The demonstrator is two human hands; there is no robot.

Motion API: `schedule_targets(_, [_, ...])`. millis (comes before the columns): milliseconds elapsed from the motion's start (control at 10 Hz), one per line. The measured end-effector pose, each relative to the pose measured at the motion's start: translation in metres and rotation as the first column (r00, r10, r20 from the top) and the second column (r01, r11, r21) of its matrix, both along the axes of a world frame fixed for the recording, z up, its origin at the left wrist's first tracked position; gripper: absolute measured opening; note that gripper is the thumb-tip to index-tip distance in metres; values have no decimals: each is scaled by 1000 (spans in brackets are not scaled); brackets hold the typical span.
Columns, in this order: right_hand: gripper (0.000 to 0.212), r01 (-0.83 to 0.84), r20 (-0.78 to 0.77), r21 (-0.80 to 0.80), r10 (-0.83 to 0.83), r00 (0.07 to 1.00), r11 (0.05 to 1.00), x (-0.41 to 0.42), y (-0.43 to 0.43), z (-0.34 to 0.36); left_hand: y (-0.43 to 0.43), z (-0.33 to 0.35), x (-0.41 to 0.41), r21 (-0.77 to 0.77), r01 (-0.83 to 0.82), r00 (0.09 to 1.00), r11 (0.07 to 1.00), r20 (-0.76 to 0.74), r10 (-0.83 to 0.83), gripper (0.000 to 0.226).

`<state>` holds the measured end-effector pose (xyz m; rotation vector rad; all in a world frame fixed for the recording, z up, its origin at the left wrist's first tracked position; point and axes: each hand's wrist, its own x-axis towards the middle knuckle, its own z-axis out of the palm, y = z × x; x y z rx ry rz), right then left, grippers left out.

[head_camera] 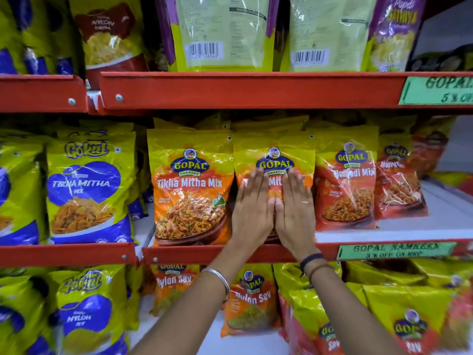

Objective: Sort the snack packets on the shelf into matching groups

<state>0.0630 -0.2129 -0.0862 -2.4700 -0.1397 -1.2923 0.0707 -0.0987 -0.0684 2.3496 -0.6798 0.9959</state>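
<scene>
On the middle shelf stand orange and yellow Gopal snack packets. My left hand (252, 211) and my right hand (294, 213) lie flat, side by side, fingers straight, pressed on the front of the middle Gopal Tikha Mitha Mix packet (275, 155). A matching Tikha Mitha Mix packet (190, 188) stands upright just to its left. To its right stand a red Gopal mix packet (345, 183) and another red one (398, 180). Neither hand grips anything.
Yellow and blue Gokul packets (89, 185) fill the left bay. Red shelf rails (243, 90) run above and below. Gopal Nylon Sev packets (252, 301) sit on the lower shelf under my arms. White bare shelf board (445, 213) shows at the right.
</scene>
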Motion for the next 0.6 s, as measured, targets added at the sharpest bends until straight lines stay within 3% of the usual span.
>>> schedule_targets(300, [62, 85, -104, -66, -91, 990, 994, 4, 0, 5, -1, -8, 11, 45, -54, 997, 998, -57, 56, 61])
schedule_targets(400, [62, 68, -155, 18, -65, 986, 998, -16, 9, 10, 11, 1, -7, 58, -10, 998, 998, -59, 14, 60])
schedule_targets(600, [58, -145, 180, 114, 123, 976, 983, -74, 74, 76, 72, 66, -57, -213, 31, 978, 977, 206, 14, 61])
